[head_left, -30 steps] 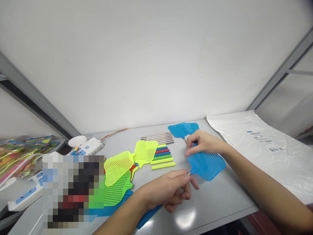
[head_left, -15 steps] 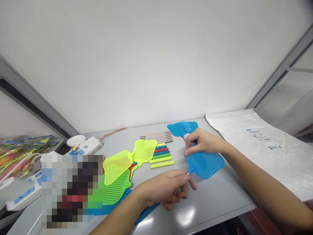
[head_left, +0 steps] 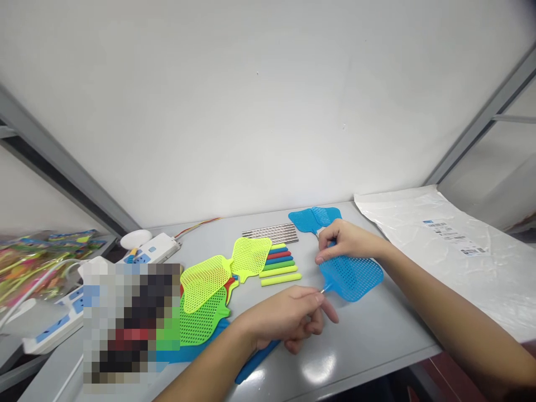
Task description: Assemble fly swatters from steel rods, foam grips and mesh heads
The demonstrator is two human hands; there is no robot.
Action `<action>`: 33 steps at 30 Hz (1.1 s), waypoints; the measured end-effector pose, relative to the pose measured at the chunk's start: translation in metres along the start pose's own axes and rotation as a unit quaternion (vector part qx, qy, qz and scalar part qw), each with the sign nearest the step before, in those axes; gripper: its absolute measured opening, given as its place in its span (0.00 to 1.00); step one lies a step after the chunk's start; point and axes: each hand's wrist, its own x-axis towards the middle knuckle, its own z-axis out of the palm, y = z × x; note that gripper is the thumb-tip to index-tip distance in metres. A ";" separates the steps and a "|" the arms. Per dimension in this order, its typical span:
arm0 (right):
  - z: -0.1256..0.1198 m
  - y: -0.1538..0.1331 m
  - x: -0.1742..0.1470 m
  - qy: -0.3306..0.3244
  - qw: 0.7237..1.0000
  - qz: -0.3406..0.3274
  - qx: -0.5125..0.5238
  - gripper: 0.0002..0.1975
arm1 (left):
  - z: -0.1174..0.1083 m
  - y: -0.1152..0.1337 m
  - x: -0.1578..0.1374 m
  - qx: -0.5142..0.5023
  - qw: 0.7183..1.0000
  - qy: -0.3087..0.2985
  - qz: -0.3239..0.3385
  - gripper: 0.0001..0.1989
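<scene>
The left hand (head_left: pixel 288 321) pinches the rod (head_left: pixel 322 291) of a blue swatter (head_left: pixel 354 280) between thumb and finger, just below the head, which extends to the right of this grip above the table (head_left: pixel 368 329). The right hand (head_left: pixel 345 241) is at the head's far edge, thumb and fingers nearly together; whether it grips the edge cannot be told. A blue handle (head_left: pixel 257 362) shows beneath the left hand; its join to the rod is hidden. Beyond the left grip lie coloured handles (head_left: pixel 280 261) and bare rods (head_left: pixel 272 231). Left of it are yellow heads (head_left: pixel 207 282) overlapping a green head (head_left: pixel 205 322). Two blue heads (head_left: pixel 307 220) lie just beyond the right hand.
</scene>
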 end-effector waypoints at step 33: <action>0.009 -0.013 -0.001 0.008 1.000 0.012 -0.016 0.18 | -0.002 0.001 -0.004 -0.017 1.000 0.011 -0.008 0.16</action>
